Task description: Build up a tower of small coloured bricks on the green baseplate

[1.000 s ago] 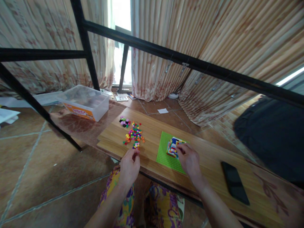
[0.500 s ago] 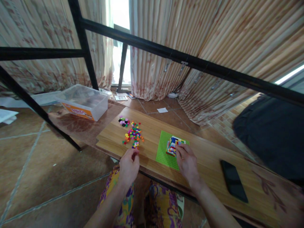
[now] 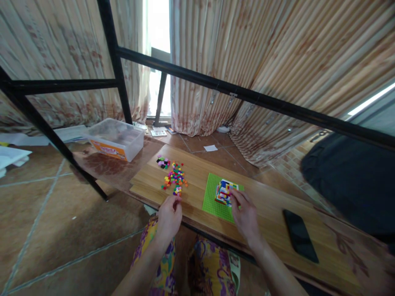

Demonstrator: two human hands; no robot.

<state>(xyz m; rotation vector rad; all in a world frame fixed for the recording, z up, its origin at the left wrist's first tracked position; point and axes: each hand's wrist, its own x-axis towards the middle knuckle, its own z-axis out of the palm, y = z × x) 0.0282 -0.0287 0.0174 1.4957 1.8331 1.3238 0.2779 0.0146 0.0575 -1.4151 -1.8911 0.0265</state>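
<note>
A small block of stacked, many-coloured toy bricks stands on a green studded baseplate. At its right side is my right hand, with thumb and forefinger pinched on what looks like a small red toy brick. The fingertips hide part of the stack. My left hand is closed in a pinch at the table's near edge, just below the loose bricks. What it holds, if anything, is too small to make out. Loose toy bricks in several colours lie scattered on the left, with a smaller pile behind them.
The low wooden table carries a black phone on the right. A clear plastic box with an orange label stands beyond the left end. A black metal frame crosses in front of the curtains. A dark bulky object is at right.
The view has tilted slightly, so the whole scene sits a little lower. My right hand remains by the brick stack, its fingers slightly shifted. My left hand stays pinched in place.
</note>
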